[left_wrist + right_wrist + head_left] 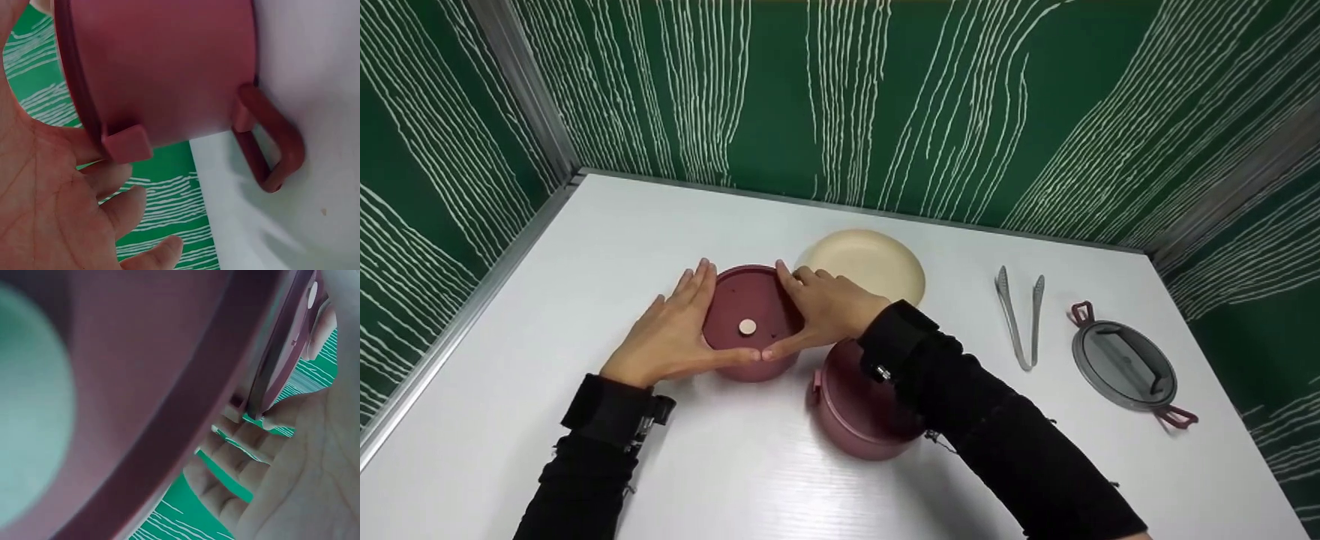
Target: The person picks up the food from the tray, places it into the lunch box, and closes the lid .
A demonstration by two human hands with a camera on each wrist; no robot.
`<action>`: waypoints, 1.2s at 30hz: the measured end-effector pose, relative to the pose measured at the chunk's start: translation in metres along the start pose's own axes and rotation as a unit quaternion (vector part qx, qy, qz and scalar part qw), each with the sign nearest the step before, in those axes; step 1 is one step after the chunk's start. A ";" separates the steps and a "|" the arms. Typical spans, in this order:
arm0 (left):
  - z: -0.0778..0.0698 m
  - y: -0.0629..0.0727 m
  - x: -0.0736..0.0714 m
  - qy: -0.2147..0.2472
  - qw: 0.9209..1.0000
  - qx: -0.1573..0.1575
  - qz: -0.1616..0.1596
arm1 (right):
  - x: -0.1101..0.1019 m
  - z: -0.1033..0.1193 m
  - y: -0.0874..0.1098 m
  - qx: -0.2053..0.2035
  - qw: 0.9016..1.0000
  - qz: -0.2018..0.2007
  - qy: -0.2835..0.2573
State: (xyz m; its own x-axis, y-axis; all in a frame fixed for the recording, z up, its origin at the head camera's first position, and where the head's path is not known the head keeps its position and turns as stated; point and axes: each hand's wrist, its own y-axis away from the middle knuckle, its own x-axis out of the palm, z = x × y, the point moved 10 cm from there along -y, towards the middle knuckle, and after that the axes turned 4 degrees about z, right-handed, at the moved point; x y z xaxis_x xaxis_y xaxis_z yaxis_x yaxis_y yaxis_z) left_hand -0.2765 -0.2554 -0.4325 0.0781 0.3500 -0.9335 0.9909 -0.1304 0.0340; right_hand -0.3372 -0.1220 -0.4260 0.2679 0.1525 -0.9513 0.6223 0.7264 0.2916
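A maroon round pot (754,371) has a maroon lid (735,300) on top, with a small white knob (747,327) in it. My left hand (671,334) touches the lid's rim, its thumb along the near edge and its index finger up the left side. My right hand (832,304) touches the opposite side; the two thumb tips nearly meet in front. In the left wrist view, a clip tab (128,143) juts from the rim beside my fingers and a loop handle (289,146) sits lower on the wall.
An uncovered maroon pot (847,424) stands right under my right wrist. Behind my right hand lies a cream plate (877,259). Grey tongs (1016,330) and a grey lid (1125,360) with maroon side loops lie farther right. Green panels (780,90) border the white table (735,472).
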 end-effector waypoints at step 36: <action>0.001 -0.007 0.000 -0.050 0.997 0.006 -0.054 | 0.006 -0.001 -0.005 -0.015 1.000 0.012 0.013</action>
State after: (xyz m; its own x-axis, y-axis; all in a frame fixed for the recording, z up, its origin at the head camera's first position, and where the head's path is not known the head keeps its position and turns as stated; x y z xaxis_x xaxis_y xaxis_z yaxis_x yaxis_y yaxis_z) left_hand -0.2833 -0.2560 -0.4329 -0.0401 0.2676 -0.9627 0.9916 -0.1081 -0.0714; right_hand -0.3400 -0.1242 -0.4332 0.2642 0.1872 -0.9461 0.5932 0.7419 0.3125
